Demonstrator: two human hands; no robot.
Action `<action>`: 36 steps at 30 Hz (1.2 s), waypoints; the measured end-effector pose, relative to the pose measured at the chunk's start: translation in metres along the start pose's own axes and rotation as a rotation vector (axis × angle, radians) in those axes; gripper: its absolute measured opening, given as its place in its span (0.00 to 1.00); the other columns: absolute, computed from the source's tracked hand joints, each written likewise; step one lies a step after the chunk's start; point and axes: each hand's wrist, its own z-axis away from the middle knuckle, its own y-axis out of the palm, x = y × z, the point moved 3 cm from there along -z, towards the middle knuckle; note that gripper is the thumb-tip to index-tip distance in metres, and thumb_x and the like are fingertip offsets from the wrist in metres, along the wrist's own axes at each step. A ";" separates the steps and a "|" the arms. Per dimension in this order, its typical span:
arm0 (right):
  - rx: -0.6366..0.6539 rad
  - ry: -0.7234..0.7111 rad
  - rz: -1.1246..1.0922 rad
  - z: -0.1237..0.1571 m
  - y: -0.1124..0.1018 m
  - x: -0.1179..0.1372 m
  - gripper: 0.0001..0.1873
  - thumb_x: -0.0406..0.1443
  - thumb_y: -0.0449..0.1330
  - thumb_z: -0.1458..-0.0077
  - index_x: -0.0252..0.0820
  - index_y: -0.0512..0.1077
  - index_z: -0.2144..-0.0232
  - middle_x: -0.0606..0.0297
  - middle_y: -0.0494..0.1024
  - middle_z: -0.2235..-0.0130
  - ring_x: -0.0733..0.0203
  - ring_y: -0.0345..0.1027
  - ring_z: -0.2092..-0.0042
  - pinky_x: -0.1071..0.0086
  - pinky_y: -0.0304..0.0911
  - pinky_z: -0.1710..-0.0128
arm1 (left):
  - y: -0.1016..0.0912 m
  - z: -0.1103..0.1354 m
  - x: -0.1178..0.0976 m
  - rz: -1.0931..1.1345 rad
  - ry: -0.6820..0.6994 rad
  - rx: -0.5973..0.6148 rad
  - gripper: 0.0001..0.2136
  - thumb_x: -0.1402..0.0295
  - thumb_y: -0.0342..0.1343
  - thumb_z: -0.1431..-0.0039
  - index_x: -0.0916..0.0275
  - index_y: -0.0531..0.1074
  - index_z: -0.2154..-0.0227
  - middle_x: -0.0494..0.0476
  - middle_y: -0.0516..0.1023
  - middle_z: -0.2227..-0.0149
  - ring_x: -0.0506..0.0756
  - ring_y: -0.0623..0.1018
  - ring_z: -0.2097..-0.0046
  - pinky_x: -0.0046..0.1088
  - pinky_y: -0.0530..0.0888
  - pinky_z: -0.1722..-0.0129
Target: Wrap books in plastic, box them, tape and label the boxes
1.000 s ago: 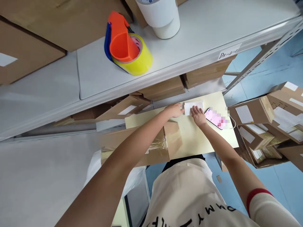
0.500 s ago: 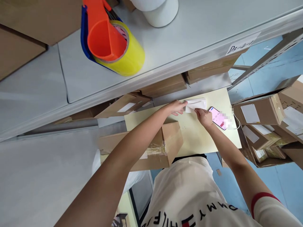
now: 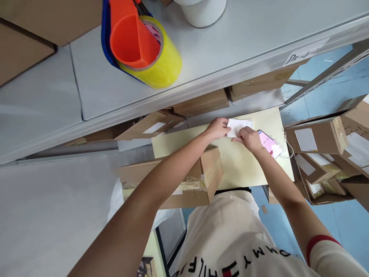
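Left hand [image 3: 219, 127], as I follow it through the head camera, is drawn down to a narrow pinch, thumb and fingers set about the left end of the folded white paper [image 3: 235, 124]. From the other side the right hand [image 3: 245, 137] has its fingers curled onto the near right part of that paper, thumb pointing left; I cannot tell from here whether it grips or only presses. So the paper lies between the two hands, over the far part of the pale yellow worktop [image 3: 245, 169]. Just right of the right hand I have the phone [image 3: 266, 141], its pink screen lit and partly pixelated, a white cable [image 3: 291, 148] curving beyond it. Nearer the body than the left hand sits a taped cardboard box [image 3: 213, 167], partly covered by the left forearm [image 3: 173, 173]. Beyond both hands runs the grey shelf [image 3: 230, 50], bearing a yellow tape roll [image 3: 170, 63] in an orange-and-blue dispenser [image 3: 123, 40], off to their left. Well right of the right hand, an open carton [image 3: 302, 188] holds smaller labelled boxes [image 3: 328, 134].
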 end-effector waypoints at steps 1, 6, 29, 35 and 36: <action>0.017 -0.019 -0.012 -0.001 -0.005 0.000 0.26 0.53 0.47 0.34 0.43 0.71 0.71 0.59 0.73 0.71 0.56 0.65 0.66 0.68 0.53 0.70 | 0.000 -0.001 0.002 -0.033 0.018 -0.017 0.07 0.75 0.61 0.46 0.65 0.75 0.62 0.55 0.81 0.69 0.51 0.78 0.70 0.27 0.74 0.66; -0.023 -0.044 0.040 0.007 -0.025 -0.002 0.17 0.35 0.46 0.31 0.44 0.76 0.60 0.57 0.78 0.61 0.54 0.66 0.58 0.61 0.59 0.53 | -0.004 -0.007 0.011 -0.143 0.055 -0.081 0.10 0.71 0.62 0.45 0.65 0.75 0.59 0.59 0.82 0.65 0.54 0.80 0.66 0.30 0.75 0.64; -0.120 0.221 -0.108 -0.012 -0.010 0.020 0.38 0.51 0.51 0.39 0.38 0.54 0.33 0.43 0.61 0.35 0.37 0.49 0.32 0.42 0.48 0.39 | -0.053 0.043 -0.028 -0.416 0.318 -0.168 0.10 0.75 0.53 0.50 0.63 0.77 0.67 0.51 0.77 0.71 0.52 0.73 0.68 0.26 0.70 0.66; 0.056 0.261 -0.213 -0.036 -0.008 0.001 0.17 0.44 0.49 0.35 0.47 0.74 0.53 0.55 0.79 0.53 0.45 0.67 0.48 0.44 0.46 0.42 | -0.071 0.064 -0.030 -0.591 0.336 -0.367 0.14 0.76 0.51 0.44 0.60 0.76 0.58 0.57 0.80 0.59 0.60 0.76 0.55 0.36 0.71 0.51; 0.055 0.261 -0.213 -0.038 -0.009 0.002 0.16 0.42 0.49 0.35 0.46 0.75 0.57 0.56 0.80 0.55 0.47 0.68 0.50 0.46 0.47 0.43 | -0.068 0.069 -0.032 -0.649 0.369 -0.441 0.16 0.76 0.51 0.43 0.60 0.75 0.54 0.59 0.79 0.54 0.62 0.75 0.50 0.41 0.68 0.46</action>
